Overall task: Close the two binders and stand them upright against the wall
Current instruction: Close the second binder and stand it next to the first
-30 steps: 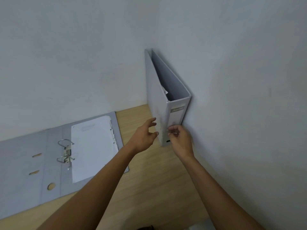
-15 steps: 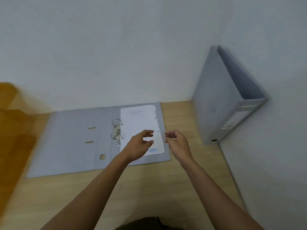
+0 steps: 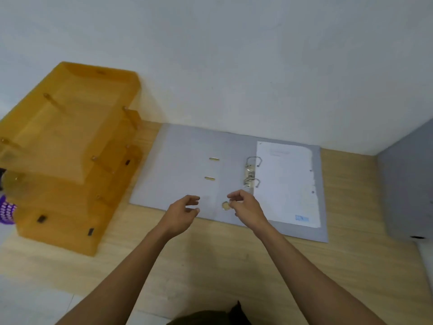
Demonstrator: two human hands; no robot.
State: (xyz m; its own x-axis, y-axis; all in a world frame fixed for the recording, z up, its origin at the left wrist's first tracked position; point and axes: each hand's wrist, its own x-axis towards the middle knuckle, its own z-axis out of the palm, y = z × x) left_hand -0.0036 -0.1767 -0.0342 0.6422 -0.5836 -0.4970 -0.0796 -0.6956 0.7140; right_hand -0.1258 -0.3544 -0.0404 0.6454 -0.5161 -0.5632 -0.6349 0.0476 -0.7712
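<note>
A grey lever-arch binder (image 3: 185, 165) lies open and flat on the wooden desk against the back wall. Its metal rings (image 3: 251, 172) stand in the middle and a white sheet of paper (image 3: 285, 181) rests on its right half. My left hand (image 3: 181, 213) hovers over the binder's front edge with fingers loosely curled and apart, holding nothing. My right hand (image 3: 246, 207) hovers beside it over the spine near the round finger hole, also empty. A second grey binder (image 3: 407, 191) stands closed and upright in the right corner, partly cut off by the frame edge.
An amber translucent stacked paper tray (image 3: 63, 156) stands at the left, close to the open binder's left cover. A purple object (image 3: 5, 212) shows at the far left edge. The wooden desk (image 3: 210, 266) stretches toward me in front of the binder.
My view has swung left from the upright binder to the open one. Both hands let go of the standing binder and moved left over the open binder's front edge.
</note>
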